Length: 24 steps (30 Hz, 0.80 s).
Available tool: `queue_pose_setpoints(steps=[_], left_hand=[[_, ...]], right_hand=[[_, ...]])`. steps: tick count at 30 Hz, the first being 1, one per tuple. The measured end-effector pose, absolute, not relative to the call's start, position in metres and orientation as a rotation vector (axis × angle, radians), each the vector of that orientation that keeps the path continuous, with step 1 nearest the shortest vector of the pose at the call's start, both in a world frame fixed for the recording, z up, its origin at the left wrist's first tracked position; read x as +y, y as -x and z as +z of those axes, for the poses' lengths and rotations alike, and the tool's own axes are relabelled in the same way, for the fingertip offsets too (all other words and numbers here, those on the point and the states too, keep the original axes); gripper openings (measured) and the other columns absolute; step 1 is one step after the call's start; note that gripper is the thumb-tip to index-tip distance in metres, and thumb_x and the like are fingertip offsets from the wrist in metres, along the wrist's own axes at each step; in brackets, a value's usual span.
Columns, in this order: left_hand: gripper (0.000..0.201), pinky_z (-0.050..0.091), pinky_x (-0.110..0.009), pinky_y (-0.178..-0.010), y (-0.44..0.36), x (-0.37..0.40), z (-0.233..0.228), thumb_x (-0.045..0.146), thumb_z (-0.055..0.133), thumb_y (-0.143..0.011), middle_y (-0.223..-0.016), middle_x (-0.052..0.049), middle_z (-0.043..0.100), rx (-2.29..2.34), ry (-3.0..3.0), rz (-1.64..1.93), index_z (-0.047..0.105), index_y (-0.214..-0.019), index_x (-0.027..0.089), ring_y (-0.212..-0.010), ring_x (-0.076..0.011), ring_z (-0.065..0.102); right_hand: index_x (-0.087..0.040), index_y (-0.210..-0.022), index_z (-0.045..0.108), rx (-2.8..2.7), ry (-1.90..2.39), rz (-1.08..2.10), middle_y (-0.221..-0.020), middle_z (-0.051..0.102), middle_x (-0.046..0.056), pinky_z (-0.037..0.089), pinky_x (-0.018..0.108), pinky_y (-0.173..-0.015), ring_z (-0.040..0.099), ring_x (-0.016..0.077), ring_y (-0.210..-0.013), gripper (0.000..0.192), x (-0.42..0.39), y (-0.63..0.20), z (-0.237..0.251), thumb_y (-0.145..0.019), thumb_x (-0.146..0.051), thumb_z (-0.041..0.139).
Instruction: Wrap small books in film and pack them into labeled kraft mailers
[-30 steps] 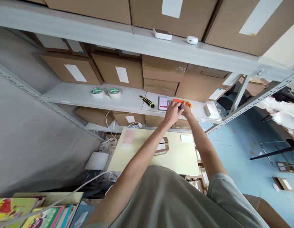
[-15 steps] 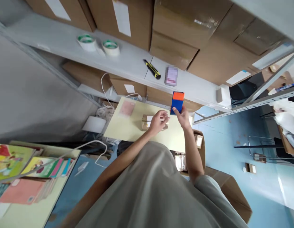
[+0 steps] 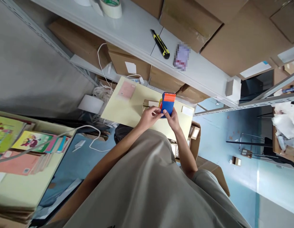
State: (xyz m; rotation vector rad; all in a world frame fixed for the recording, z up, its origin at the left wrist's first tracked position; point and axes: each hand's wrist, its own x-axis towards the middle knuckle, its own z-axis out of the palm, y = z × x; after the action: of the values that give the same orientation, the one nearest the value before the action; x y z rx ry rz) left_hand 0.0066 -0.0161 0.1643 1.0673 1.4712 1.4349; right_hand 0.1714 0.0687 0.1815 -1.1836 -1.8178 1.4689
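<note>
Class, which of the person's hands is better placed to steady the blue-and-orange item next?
Probably the right hand: its thumb lies on the blue-and-orange item, while the left hand has its fingertips at the side.

Utility knife and tape roll on a grey shelf

The black-and-yellow utility knife lies slantwise near a pixelated pinkish-purple rectangle. The tape roll, green inside, is cut off by the top edge of view. Cardboard boxes stand behind; a white box sits near the shelf's right end. Lower left, a white cable runs over picture books. A small carton rests on blue floor; farther right lies crumpled white material.
</note>
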Motion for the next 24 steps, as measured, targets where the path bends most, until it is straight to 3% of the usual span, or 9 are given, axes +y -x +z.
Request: queue_pose_setpoints(steps=[6,11,14,20,24], left_hand=[[0.059,0.064,-0.031,-0.092,0.017,-0.021,0.189,0.057,0.098,-0.088,-0.134,-0.010,0.082,1.437,-0.806,1.601,0.079,-0.132,0.022,-0.117,-0.0250,0.078],[0.055,0.068,-0.037,-0.090,0.046,-0.015,0.192,0.066,0.096,-0.091,-0.112,-0.010,0.083,1.247,-0.563,1.477,0.086,-0.114,0.017,-0.111,-0.0293,0.082],[0.050,0.070,-0.041,-0.087,0.053,-0.013,0.184,0.061,0.100,-0.089,-0.102,-0.010,0.083,1.214,-0.511,1.468,0.085,-0.102,0.015,-0.104,-0.0304,0.084],[0.043,0.071,-0.041,-0.089,0.045,-0.017,0.173,0.053,0.103,-0.086,-0.090,-0.006,0.078,1.211,-0.523,1.449,0.083,-0.093,0.015,-0.094,-0.0256,0.082],[0.034,0.069,-0.041,-0.091,0.038,-0.020,0.167,0.045,0.098,-0.089,-0.087,-0.005,0.078,1.221,-0.484,1.474,0.084,-0.094,0.015,-0.089,-0.0222,0.079]], right_hand=[[-0.028,-0.121,0.062,-1.917,1.216,1.501,-0.106,0.078,0.006,0.068,0.039,-0.082,0.074,0.0247,-0.091,0.074,0.065,-0.188,0.198,-0.089,-0.092,0.079],[-0.027,-0.125,0.064,-2.111,1.170,1.570,-0.109,0.081,0.006,0.067,0.038,-0.078,0.075,0.0239,-0.089,0.074,0.065,-0.198,0.229,-0.088,-0.087,0.086],[-0.026,-0.123,0.067,-2.283,1.088,1.565,-0.110,0.080,0.006,0.063,0.036,-0.077,0.074,0.0237,-0.089,0.069,0.072,-0.203,0.247,-0.088,-0.080,0.090],[-0.026,-0.113,0.070,-2.605,1.026,1.429,-0.097,0.079,0.002,0.055,0.035,-0.071,0.068,0.0232,-0.079,0.051,0.092,-0.205,0.264,-0.090,-0.068,0.087],[-0.023,-0.110,0.073,-2.667,1.071,1.416,-0.091,0.078,0.002,0.054,0.035,-0.069,0.070,0.0238,-0.079,0.052,0.106,-0.199,0.264,-0.086,-0.067,0.089]])
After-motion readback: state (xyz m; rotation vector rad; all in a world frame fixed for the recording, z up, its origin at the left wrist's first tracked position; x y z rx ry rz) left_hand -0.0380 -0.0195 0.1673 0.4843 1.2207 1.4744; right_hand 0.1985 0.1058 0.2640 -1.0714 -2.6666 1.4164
